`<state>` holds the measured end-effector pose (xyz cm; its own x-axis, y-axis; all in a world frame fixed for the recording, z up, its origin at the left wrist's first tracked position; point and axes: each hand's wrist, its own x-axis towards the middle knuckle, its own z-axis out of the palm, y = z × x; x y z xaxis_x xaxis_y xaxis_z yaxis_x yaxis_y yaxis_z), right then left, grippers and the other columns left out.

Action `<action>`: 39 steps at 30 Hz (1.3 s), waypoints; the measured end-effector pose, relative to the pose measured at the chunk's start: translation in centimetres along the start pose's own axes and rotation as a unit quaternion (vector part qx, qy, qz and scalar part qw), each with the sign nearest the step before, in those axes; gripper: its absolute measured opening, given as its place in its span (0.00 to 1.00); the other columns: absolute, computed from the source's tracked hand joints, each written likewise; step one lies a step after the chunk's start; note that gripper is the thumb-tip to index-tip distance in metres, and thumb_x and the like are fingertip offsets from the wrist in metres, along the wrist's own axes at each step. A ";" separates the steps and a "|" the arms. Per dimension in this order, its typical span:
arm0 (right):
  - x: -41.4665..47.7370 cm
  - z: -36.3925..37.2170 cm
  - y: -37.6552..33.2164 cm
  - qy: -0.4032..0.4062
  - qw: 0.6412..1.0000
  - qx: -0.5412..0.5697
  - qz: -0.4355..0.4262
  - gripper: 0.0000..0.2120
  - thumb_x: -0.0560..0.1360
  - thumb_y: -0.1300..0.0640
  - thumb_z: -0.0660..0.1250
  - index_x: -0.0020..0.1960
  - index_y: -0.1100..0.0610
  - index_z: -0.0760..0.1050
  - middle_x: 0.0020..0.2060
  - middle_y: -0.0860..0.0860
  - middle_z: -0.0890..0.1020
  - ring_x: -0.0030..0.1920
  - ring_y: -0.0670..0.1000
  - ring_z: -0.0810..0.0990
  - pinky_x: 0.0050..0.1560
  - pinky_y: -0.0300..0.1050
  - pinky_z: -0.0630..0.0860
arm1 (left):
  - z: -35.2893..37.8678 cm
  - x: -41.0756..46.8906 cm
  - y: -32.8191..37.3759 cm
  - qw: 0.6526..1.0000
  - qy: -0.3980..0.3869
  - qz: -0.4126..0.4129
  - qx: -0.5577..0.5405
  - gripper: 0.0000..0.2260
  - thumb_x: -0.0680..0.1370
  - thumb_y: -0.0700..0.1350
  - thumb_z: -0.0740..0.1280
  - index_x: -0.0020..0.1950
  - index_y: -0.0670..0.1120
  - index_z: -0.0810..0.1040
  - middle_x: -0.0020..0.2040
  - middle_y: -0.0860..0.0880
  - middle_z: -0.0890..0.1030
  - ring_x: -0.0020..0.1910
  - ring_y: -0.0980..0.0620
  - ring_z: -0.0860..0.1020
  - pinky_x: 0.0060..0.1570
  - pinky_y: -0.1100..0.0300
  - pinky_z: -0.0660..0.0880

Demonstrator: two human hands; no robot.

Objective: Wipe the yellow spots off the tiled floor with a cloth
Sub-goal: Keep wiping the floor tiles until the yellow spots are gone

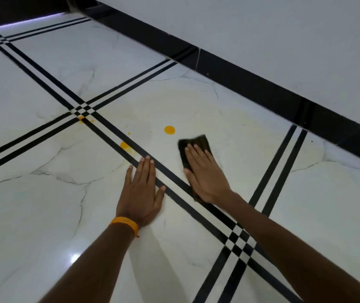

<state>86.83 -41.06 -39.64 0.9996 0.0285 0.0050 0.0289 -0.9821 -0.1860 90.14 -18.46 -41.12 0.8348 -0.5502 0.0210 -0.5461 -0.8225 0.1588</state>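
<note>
Both forearms are bare, with no sleeves in view. The left wrist carries a yellow-orange band (124, 223) that looks woven or beaded, with a small dark knot or bead hanging at its edge. The right wrist wears nothing, and neither hand shows a ring.

left hand (140, 193) flat, fingers spread, right hand (206, 176) apparently pressing flat

No legible text, labels or numbers anywhere.
</note>
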 end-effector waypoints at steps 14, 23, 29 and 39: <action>-7.6 2.0 -4.1 0.007 1.000 0.016 0.012 0.32 0.84 0.42 0.42 0.83 0.56 0.48 0.81 0.49 0.50 0.82 0.49 0.47 0.81 0.51 0.46 | 0.1 -0.2 0.6 1.000 -0.019 -0.024 -0.002 0.37 0.78 0.60 0.38 0.81 0.41 0.48 0.82 0.43 0.49 0.81 0.47 0.47 0.79 0.46 0.45; -9.1 1.7 -3.1 0.009 0.997 -0.021 0.067 0.34 0.82 0.40 0.39 0.83 0.56 0.46 0.82 0.49 0.49 0.82 0.48 0.44 0.81 0.49 0.43 | -3.3 -6.6 -10.7 0.985 0.025 -0.165 -0.033 0.40 0.76 0.63 0.43 0.78 0.36 0.59 0.79 0.38 0.61 0.79 0.39 0.57 0.76 0.41 0.54; -6.3 1.6 -4.7 0.031 0.980 -0.042 0.191 0.38 0.79 0.40 0.33 0.82 0.60 0.48 0.82 0.55 0.53 0.82 0.54 0.49 0.81 0.54 0.47 | -2.9 -8.0 -15.7 0.987 0.037 -0.154 0.011 0.39 0.79 0.67 0.43 0.81 0.41 0.52 0.81 0.43 0.54 0.80 0.42 0.50 0.77 0.40 0.49; -5.8 1.9 -8.4 -0.018 0.999 -0.005 -0.034 0.34 0.82 0.38 0.42 0.83 0.56 0.50 0.82 0.48 0.51 0.82 0.48 0.46 0.81 0.51 0.46 | -2.5 -8.7 -15.1 0.987 0.050 -0.150 -0.006 0.39 0.78 0.66 0.43 0.81 0.42 0.51 0.82 0.45 0.53 0.81 0.44 0.49 0.77 0.41 0.49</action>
<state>80.81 -32.63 -40.01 0.9947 0.1017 -0.0179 0.0969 -0.9796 -0.1761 91.34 -0.89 -41.20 0.9617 -0.2653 0.0687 -0.2735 -0.9439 0.1849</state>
